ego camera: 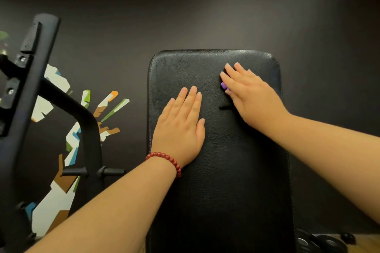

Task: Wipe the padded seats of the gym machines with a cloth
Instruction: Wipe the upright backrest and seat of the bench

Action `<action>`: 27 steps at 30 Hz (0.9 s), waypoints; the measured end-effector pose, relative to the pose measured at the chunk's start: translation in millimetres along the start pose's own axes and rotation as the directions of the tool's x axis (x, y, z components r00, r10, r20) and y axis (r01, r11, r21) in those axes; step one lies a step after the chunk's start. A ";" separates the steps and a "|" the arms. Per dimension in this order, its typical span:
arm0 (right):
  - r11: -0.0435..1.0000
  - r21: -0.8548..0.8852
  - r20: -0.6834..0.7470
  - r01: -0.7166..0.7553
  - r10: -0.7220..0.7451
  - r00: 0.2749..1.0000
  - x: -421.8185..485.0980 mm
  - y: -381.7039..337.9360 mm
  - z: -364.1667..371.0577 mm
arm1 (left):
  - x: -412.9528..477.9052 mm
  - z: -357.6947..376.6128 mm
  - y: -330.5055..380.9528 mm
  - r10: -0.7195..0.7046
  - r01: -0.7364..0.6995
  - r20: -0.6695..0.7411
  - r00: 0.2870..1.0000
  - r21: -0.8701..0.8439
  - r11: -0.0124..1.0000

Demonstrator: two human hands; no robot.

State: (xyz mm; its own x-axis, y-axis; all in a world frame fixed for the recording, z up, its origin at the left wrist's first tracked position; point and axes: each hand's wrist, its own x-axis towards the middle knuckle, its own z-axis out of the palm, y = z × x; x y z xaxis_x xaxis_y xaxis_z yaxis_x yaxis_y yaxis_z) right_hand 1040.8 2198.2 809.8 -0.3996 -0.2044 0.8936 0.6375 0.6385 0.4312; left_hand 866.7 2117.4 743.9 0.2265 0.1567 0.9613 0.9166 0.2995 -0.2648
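The left hand (181, 123), fingers straight and pressed together, lies flat on the black padded leather-look bench (226, 170) toward its 9 o'clock edge, judged to be steadying the pad. The right hand (248, 96), fingers straight and slightly spread, presses flat near the 1 o'clock corner over a small purple cloth (224, 86). Only a scrap of the cloth shows at the hand's 9 o'clock side, and the flat palm likely spreads wiping pressure.

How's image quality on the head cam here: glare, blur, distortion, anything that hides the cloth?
Head view: dim; soft light patch on the wall, sheen on the top end of the padded seat, its lower part near-black with grain lost. Wide-angle stretch swells the forearms at the bottom corners. Slightly soft overall, no clear motion blur. The right hand covers the cloth; only a purple sliver shows.
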 end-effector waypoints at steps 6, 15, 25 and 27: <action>0.944 0.081 0.111 0.320 -0.328 0.938 -39.6 2.5 -4.0 | 0.2 -1.6 1.4 -0.015 0.015 -0.004 1.000 -0.026 1.000; 0.999 0.036 0.016 -0.033 0.032 0.999 -12.5 13.6 -8.2 | 3.5 -6.4 3.7 -0.008 0.008 0.025 1.000 -0.004 1.000; 0.968 0.066 0.149 0.243 -0.251 0.957 -48.4 29.4 -8.1 | 29.9 2.4 28.1 -0.022 0.020 0.076 0.997 0.032 0.999; 0.966 0.018 0.115 0.258 -0.259 0.959 -35.7 36.0 -15.1 | 28.4 2.5 29.8 -0.033 0.031 0.089 0.995 0.032 0.999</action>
State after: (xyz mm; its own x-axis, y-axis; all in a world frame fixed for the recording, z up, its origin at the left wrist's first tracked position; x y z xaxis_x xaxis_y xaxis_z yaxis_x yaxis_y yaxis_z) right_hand 1087.9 2217.3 795.3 -0.6240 -0.2759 0.7311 0.5007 0.5771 0.6451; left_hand 899.6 2133.2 763.2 0.1655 0.2300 0.9590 0.9120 0.3345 -0.2376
